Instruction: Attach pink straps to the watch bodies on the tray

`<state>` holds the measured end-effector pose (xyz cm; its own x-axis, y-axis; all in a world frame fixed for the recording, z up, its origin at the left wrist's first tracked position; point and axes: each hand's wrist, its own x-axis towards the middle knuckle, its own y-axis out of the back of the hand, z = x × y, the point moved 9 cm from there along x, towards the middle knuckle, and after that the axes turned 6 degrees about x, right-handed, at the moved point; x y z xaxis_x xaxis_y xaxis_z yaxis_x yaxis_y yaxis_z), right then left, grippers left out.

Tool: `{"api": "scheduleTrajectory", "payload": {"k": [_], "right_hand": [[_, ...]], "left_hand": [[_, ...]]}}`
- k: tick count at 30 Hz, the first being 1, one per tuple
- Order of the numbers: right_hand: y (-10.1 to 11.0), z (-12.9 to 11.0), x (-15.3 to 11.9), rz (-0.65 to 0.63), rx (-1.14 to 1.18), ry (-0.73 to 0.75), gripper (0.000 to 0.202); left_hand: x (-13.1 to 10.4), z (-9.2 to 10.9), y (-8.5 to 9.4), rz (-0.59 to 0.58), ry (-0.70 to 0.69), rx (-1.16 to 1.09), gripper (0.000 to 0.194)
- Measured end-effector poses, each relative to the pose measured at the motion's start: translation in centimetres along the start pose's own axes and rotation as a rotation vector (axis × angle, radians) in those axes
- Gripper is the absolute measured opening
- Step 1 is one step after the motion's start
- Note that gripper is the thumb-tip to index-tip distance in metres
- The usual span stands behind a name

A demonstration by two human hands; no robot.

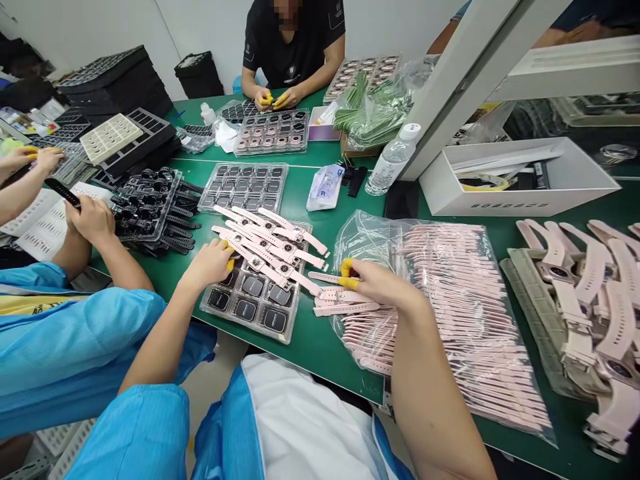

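At the centre of the frame, our left hand (213, 261) rests at the left edge of a loose pile of pink watches (270, 247), its yellow-covered fingertips against them; we cannot tell whether it grips one. The pile lies across the upper part of a clear tray (247, 310) whose pockets hold square dark watch faces. Our right hand (373, 281), right of centre, is clamped on a pink strap (325, 277) between its yellow-covered fingertips, over the open left side of a plastic bag (465, 313) packed with more pink straps. The hands are well apart, and both work over the green counter (320, 360).

Just beyond the pile sits a second clear tray (245, 188) of dark faces, with a white packet (325, 187) and a clear bottle (393, 163) to its right. Toward the upper right is a white box (520, 180); at the right edge, more watches with pink bands (595, 287) lie over a greenish tray (523, 293).

Left of centre we have a heap of black watches (150, 203), beside a co-worker's hand (93, 217) holding a black strap (63, 192). At top centre, a person in black (295, 47) sits behind another filled tray (273, 132), near bagged green straps (370, 110).
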<state>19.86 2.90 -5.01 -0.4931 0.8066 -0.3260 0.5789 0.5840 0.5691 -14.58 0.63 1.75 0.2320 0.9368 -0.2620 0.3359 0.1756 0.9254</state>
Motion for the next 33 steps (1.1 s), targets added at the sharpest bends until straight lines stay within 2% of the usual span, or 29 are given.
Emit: {"api": "scheduleTrajectory", "payload": {"k": [5, 8, 10, 12, 14, 16, 20, 22, 24, 27, 29, 30, 33], "right_hand": [[1.2, 1.7, 0.2, 0.074, 0.057, -0.065, 0.012], [2.5, 1.7, 0.0, 0.178, 0.107, -0.024, 0.025], [3.0, 1.4, -0.1, 0.213, 0.143, 0.012, 0.031], [3.1, 1.3, -0.2, 0.201, 0.176, 0.023, 0.033], [3.0, 1.4, -0.3, 0.178, 0.195, 0.003, 0.032], [3.1, 1.5, -0.5, 0.178, 0.211, -0.016, 0.031], [4.2, 0.9, -1.0, 0.273, 0.343, 0.056, 0.039], [4.9, 0.6, -1.3, 0.343, 0.472, 0.109, 0.046], [5.6, 0.4, -1.4, 0.424, 0.612, 0.163, 0.052], [6.5, -0.1, -1.7, 0.574, 0.794, 0.290, 0.054], [6.5, -0.8, -1.7, 0.635, 0.879, 0.363, 0.058], [6.0, -1.2, -1.6, 0.626, 0.908, 0.375, 0.059], [3.3, -2.5, -0.4, 0.477, 0.976, 0.308, 0.058]], "left_hand": [[-0.7, -0.9, 0.8, 0.065, 0.025, -0.123, 0.021], [-1.9, -0.3, 1.6, 0.077, 0.048, -0.392, 0.023], [-2.5, 2.3, 2.0, 0.021, -0.034, -0.618, 0.025], [-2.9, 6.0, 2.6, -0.053, -0.183, -0.750, 0.027], [-3.1, 8.9, 3.4, -0.081, -0.303, -0.756, 0.026], [-2.9, 10.2, 4.0, -0.079, -0.346, -0.727, 0.024], [-2.3, 9.1, 5.5, -0.062, -0.276, -0.821, 0.022], [-1.9, 8.4, 6.9, 0.002, -0.246, -0.952, 0.019], [-1.0, 8.7, 8.7, 0.092, -0.265, -1.114, 0.015], [1.7, 10.9, 10.6, 0.189, -0.349, -1.326, 0.016], [4.5, 13.2, 10.7, 0.211, -0.393, -1.409, 0.019], [6.0, 14.3, 10.4, 0.221, -0.406, -1.414, 0.021], [9.8, 17.1, 8.7, 0.264, -0.428, -1.384, 0.027]]}}
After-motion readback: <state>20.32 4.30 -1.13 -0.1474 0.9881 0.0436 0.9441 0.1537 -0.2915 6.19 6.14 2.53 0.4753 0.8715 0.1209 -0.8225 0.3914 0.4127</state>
